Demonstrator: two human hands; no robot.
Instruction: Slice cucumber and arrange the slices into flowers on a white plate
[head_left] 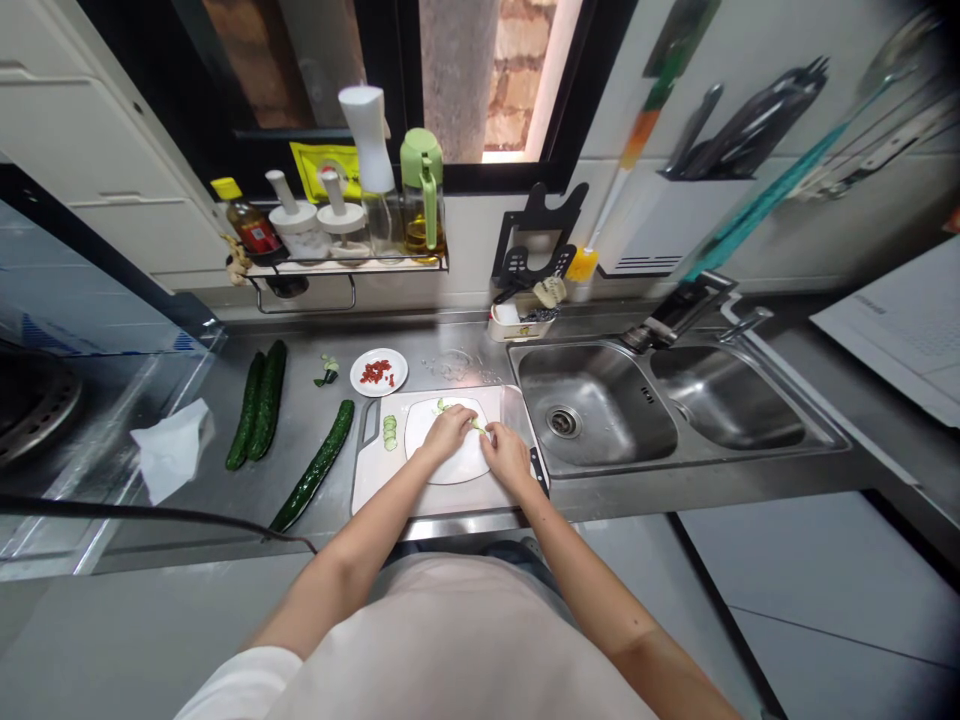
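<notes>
A white plate [456,468] rests on the cutting board [375,490]. Over the plate, my left hand [448,432] and my right hand [508,455] meet at a small pale green cucumber piece [478,427], both with fingers closed on it. More cucumber pieces [441,406] lie near the plate's far edge. A short row of cucumber slices [389,432] sits on the board left of the plate. The knife [537,466] lies at the board's right edge, its black handle beside my right wrist.
Left of the board lie a whole cucumber [315,470] and two more cucumbers [259,405]. A small plate of red pieces [379,372] and green scraps [328,371] are behind. A double sink [600,410] is right; a condiment rack [345,266] hangs behind.
</notes>
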